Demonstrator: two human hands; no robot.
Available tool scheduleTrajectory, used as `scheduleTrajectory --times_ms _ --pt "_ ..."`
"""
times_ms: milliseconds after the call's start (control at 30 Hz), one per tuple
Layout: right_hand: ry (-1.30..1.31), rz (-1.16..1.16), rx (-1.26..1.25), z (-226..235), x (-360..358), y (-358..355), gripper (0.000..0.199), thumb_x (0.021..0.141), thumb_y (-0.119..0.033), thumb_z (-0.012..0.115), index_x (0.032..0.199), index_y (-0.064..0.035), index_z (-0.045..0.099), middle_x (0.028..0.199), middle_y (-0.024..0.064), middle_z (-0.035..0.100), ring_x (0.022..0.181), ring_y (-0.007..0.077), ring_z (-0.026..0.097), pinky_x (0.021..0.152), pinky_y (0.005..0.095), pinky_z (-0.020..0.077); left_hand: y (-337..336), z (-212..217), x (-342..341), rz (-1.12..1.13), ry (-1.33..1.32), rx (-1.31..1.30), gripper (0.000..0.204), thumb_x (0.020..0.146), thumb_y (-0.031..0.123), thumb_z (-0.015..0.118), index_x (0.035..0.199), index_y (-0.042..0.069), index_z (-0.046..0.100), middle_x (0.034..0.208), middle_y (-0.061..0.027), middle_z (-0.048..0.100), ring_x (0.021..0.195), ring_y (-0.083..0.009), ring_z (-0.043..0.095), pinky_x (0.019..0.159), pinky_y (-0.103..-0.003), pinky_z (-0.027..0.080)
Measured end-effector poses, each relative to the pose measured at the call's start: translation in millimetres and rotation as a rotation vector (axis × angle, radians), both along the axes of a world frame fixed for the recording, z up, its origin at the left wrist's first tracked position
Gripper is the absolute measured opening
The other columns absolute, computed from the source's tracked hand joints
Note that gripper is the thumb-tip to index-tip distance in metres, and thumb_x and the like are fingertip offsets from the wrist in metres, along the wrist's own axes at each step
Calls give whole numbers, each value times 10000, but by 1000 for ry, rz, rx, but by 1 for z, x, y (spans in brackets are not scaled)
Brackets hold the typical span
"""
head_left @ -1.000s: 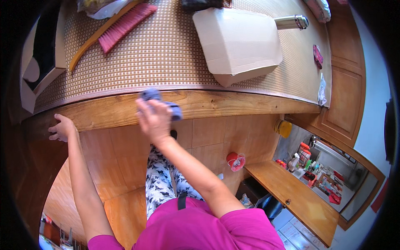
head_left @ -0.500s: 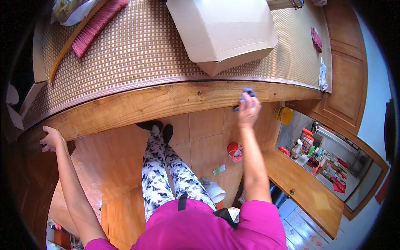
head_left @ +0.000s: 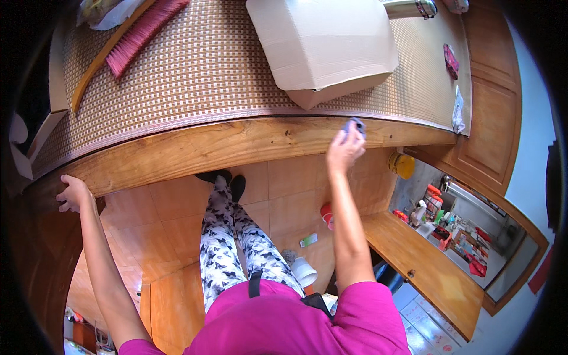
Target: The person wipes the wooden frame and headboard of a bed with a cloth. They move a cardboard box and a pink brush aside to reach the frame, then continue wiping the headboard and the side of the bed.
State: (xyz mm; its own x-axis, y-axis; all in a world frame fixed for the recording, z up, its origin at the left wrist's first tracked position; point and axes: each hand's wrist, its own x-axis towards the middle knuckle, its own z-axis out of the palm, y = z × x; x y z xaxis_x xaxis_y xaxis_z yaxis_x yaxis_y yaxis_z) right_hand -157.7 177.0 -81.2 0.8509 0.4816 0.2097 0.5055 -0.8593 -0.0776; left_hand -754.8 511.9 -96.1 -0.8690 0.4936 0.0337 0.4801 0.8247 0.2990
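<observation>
My right hand (head_left: 345, 152) grips a crumpled purple-grey cloth (head_left: 355, 125) against the upper part of a long wooden bed rail (head_left: 236, 142), right of its middle. At the rail's far left end, my left hand (head_left: 76, 193) rests on the wood with its fingers apart and nothing in them. Above the rail lies a woven brown-and-cream mat (head_left: 195, 65). A cardboard box (head_left: 331, 47) sits on the mat near its front edge, up from my right hand.
A bed brush (head_left: 139, 41) with pink bristles lies on the mat at the left, near an open carton (head_left: 53, 112). On the floor are a red bucket (head_left: 326, 214), a white bin (head_left: 304, 272) and a yellow container (head_left: 402, 165). A wooden dresser with a mirror (head_left: 461, 231) stands at the right.
My right hand has shifted slightly left and upward with the cloth along the rail. My left hand stays at the left end. The view has shifted a little.
</observation>
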Motion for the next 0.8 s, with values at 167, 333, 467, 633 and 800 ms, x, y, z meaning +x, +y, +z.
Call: scheduleTrajectory --times_ms 167,333,467,633,800 --pt "117 385 89 25 -150 52 512 862 -168 692 1366 -203 612 1221 87 500 1086 316 485 939 449 461 3 -2 5 -2 -17 16 934 912 625 467 1552 -14 234 1611 -340 62 1357 -534 405 1097 -544 416" --pt "157 842 113 29 -135 34 505 771 -145 725 1261 -254 669 1139 30 583 1007 268 561 848 386 523 1 -5 1 0 -7 7 932 912 615 461 1558 -11 215 1614 -342 48 1355 -538 406 1088 -558 419" --pt "-91 536 -7 15 -22 -24 509 802 -137 696 1281 -299 646 1179 53 565 1046 301 554 871 433 524 2 0 5 6 -23 3 935 916 617 464 1562 -8 208 1620 -339 29 1364 -536 397 1093 -556 412" --pt "12 10 -81 25 79 -56 401 988 -267 581 1389 -294 580 1280 99 508 1184 341 528 946 489 499 0 -6 8 -14 -34 31 934 917 612 476 1565 -4 205 1622 -336 27 1378 -531 379 1102 -554 401" --pt "49 30 -5 11 -7 -6 458 933 -174 628 1385 -236 588 1211 129 487 1129 336 503 924 478 493 -1 -2 7 1 -26 22 922 918 603 484 1561 -1 216 1623 -337 23 1379 -533 376 1104 -554 397"
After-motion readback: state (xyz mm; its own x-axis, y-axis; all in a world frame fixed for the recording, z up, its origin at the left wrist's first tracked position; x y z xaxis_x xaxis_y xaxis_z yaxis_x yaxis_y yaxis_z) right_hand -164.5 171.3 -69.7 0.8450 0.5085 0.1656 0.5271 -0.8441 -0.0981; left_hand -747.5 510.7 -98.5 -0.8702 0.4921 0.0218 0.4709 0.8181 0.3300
